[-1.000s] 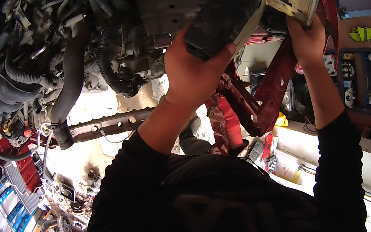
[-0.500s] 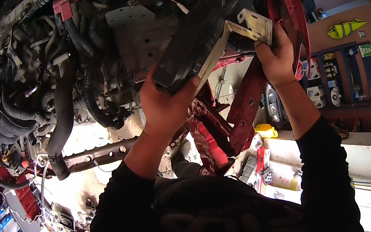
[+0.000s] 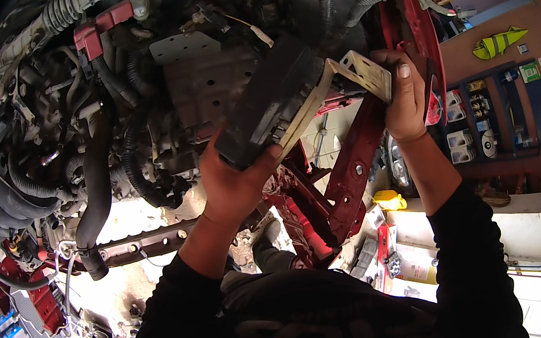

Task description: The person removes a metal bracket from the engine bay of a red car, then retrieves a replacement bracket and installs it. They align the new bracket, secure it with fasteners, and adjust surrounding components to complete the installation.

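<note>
In front of me is a long black plastic box [image 3: 270,98] with a yellowish metal bracket [image 3: 369,77] along its right side. My left hand [image 3: 236,183] is closed round the box's lower left end, thumb over its near edge. My right hand [image 3: 405,98] grips the bent end of the bracket at the upper right, thumb upright against it. The box is tilted, its far end higher, in front of a flat metal plate [image 3: 207,88] in the engine bay and beside corrugated cable tubes [image 3: 368,6].
An engine with hoses [image 3: 99,203] fills the left and top. Red body rails [image 3: 354,163] and a holed crossbar [image 3: 148,245] frame the lower opening. On the right are a wall rack [image 3: 537,109], a yellow-green vest [image 3: 500,42] and a yellow object [image 3: 389,200]; loose parts lie below.
The box and bracket, held in both hands, have moved left and down in the view. My right thumb has shifted upward on the bracket. More of the engine bay's top now shows.
</note>
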### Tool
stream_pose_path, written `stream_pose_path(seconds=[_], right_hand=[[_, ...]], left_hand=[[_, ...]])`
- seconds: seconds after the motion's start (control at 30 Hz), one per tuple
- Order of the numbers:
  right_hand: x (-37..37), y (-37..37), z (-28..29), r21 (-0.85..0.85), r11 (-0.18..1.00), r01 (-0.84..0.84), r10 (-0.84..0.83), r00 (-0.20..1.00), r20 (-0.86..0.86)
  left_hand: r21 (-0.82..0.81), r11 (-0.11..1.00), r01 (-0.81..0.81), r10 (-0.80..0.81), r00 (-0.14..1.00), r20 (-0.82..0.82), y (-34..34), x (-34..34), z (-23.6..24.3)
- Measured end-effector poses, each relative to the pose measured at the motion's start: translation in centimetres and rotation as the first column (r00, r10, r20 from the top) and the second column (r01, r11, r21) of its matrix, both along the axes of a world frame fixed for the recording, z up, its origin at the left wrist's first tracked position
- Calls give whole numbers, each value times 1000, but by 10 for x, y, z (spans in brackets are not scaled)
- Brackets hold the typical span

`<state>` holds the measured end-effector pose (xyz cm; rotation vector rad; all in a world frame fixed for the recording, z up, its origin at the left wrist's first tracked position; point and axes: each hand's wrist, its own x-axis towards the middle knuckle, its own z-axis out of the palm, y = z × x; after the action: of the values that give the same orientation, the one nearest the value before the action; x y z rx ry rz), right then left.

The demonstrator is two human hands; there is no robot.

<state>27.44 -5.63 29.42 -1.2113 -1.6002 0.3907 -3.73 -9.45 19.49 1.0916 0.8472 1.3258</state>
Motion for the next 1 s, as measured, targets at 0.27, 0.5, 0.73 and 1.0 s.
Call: stream_pose_path(seconds=[0.27, 0.5, 0.73, 1.0], right_hand=[[-1, -2, 0, -72, 997, 11, -23, 986, -168], [-6, -1, 2, -34, 999, 3, -9, 983, -181], [-7, -3, 2, -45, 999, -6, 0, 992, -128], [-4, -3, 2, -46, 999, 8, -12, 997, -71]], left_hand=[[-118, 993, -1, 24, 980, 197, 13, -1, 5], [-222, 962, 158, -57, 914, 401, 25, -14, -2], [-165, 958, 234, -130, 868, 479, 26, -28, -26], [-116, 962, 249, -160, 852, 499, 7, -57, -72]])
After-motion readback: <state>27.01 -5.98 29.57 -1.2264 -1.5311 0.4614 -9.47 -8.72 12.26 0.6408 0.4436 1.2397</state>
